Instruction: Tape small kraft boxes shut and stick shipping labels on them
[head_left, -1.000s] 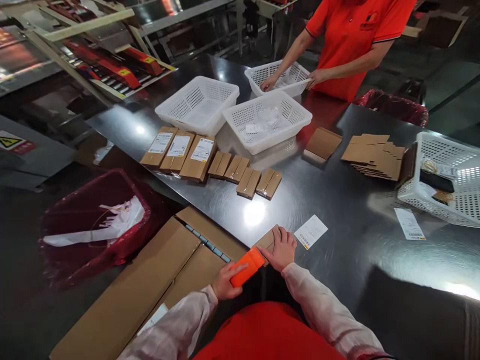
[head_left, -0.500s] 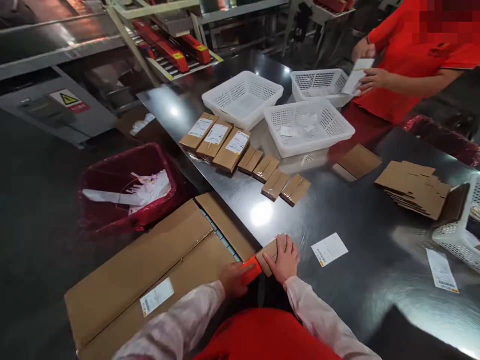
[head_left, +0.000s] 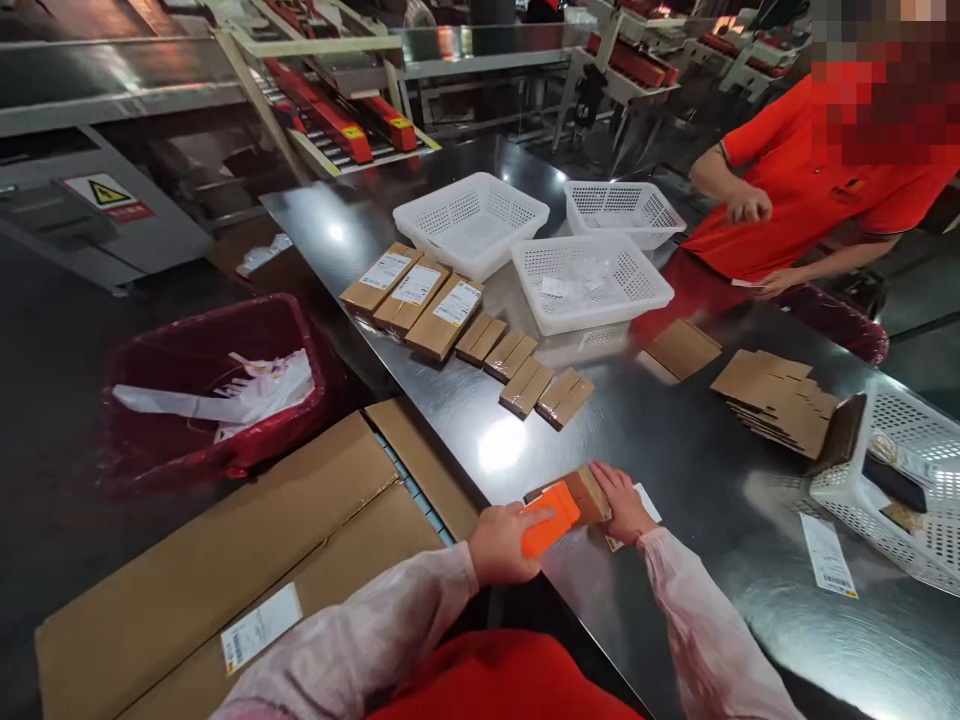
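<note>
My left hand [head_left: 504, 545] is wrapped around an orange tape dispenser [head_left: 552, 520], which presses against the near left part of a small cardboard box [head_left: 590, 493]. My right hand [head_left: 624, 508] grips that box at its right end, fingers over the top. The box sits near the edge of the metal table [head_left: 675, 600], tilted a little. Under the box and right hand lies a white label [head_left: 646, 502], mostly covered. Beyond my hands are several small taped boxes [head_left: 566, 397] and three larger labelled boxes [head_left: 444, 318].
White baskets [head_left: 592, 285] stand at the back. Flat cardboard pieces [head_left: 776, 395], a loose label [head_left: 827, 555] and another basket [head_left: 919, 480] are on the right. At left are a red-lined bin [head_left: 217, 440] and a large carton [head_left: 225, 545]. A co-worker [head_left: 795, 190] stands across the table.
The small box, held by my right hand, has moved rightward from the table edge over the label. My left hand and the orange dispenser followed. The co-worker's hands have come apart.
</note>
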